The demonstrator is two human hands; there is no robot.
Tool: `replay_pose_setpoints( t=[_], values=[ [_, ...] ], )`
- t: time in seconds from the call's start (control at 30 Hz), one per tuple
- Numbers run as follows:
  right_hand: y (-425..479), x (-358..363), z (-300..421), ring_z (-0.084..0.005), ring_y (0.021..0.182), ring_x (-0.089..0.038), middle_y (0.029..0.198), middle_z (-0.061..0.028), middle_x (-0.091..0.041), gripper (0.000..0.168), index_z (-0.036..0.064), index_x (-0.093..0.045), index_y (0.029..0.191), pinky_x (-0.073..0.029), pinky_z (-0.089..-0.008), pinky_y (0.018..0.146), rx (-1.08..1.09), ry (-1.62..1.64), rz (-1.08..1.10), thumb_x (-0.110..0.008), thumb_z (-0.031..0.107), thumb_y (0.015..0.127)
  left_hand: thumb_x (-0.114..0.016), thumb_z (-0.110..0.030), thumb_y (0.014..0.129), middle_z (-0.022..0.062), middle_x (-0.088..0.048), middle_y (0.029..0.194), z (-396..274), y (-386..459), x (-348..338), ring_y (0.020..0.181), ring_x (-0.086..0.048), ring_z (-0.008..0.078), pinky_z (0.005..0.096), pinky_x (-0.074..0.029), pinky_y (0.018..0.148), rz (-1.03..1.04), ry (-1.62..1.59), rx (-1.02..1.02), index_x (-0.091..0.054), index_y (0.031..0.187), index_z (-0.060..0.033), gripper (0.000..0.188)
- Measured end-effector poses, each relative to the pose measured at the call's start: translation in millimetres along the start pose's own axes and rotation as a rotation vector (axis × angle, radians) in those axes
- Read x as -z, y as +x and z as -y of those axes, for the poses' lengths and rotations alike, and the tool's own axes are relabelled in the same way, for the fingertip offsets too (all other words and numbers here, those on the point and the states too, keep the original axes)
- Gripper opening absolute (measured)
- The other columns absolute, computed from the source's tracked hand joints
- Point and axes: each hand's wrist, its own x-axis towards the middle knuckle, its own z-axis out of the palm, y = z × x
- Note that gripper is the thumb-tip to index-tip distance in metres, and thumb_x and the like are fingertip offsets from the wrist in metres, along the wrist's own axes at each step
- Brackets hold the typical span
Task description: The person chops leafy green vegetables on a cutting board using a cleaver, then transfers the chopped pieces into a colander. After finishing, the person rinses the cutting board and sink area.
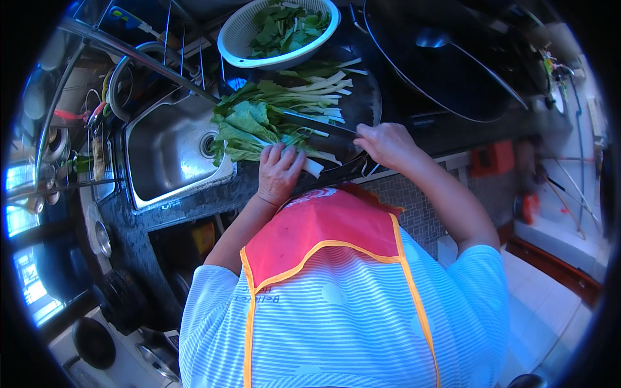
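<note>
Leafy greens with pale stalks [271, 104] lie spread over a dark round cutting board [361, 99]. My right hand [386, 145] grips a knife [320, 124], whose blade points left across the stalks. Toward the board's near edge, my left hand [281, 167] rests with bent fingers on the leaves, pressing them by a thick white stalk [313, 168]. Whether its fingers close around any leaf is hidden. Behind the board stands a white plastic colander [230, 46] holding loose green leaves [291, 26].
A stainless steel sink [167, 150] adjoins the board on the left, with a metal rack [136, 56] above it. To the right sits a large dark wok [412, 82] with a metal ladle [478, 63] in it. The black counter edge [194, 206] runs before me.
</note>
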Motion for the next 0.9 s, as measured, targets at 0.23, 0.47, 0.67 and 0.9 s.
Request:
replay_pose_setpoints(
  t=[0.23, 0.47, 0.67, 0.9],
  values=[
    [-47.8, -18.4, -5.1, -0.0294, 0.068, -0.068, 0.075, -0.0148, -0.068, 0.023, 0.006, -0.064, 0.096, -0.055, -0.0388, 0.062, -0.158, 0.141, 0.075, -0.058, 0.028, 0.098, -0.062, -0.008, 0.074, 0.01, -0.057, 0.104, -4.3, 21.6, 14.8, 0.095, -0.055, 0.0284, 0.0385, -0.046, 0.081, 0.264, -0.188, 0.043, -0.064, 0.114, -0.0122, 0.041],
    [-67.0, -25.4, -4.7, -0.0275, 0.068, -0.068, 0.073, -0.013, -0.068, 0.021, 0.008, -0.064, 0.098, -0.055, -0.0373, 0.062, -0.191, 0.199, 0.006, -0.057, 0.027, 0.098, -0.064, -0.007, 0.073, 0.0055, -0.061, 0.106, 11.8, 36.9, 1.8, 0.09, -0.06, 0.0266, 0.0384, -0.052, 0.074, 0.231, -0.228, -0.014, -0.063, 0.086, -0.0098, 0.014],
    [-69.2, -15.5, 0.6, -0.0246, 0.065, -0.067, 0.07, -0.0111, -0.067, 0.019, 0.01, -0.064, 0.099, -0.054, -0.0342, 0.06, -0.177, 0.115, 0.0, -0.057, 0.028, 0.098, -0.062, -0.013, 0.074, 0.0053, -0.058, 0.098, 1.0, 29.7, 3.0, 0.085, -0.057, 0.0229, 0.0358, -0.051, 0.07, 0.224, -0.141, -0.159, -0.058, 0.087, -0.0117, 0.013],
    [-73.2, -19.0, 6.8, -0.0256, 0.067, -0.068, 0.072, -0.0122, -0.068, 0.02, 0.01, -0.064, 0.099, -0.054, -0.0347, 0.06, -0.146, 0.088, 0.099, -0.056, 0.028, 0.099, -0.059, -0.011, 0.076, 0.0087, -0.054, 0.091, -10.7, 7.9, -3.2, 0.083, -0.055, 0.0245, 0.0333, -0.049, 0.066, 0.126, -0.106, -0.054, -0.06, 0.098, -0.0072, 0.023]
  ],
)
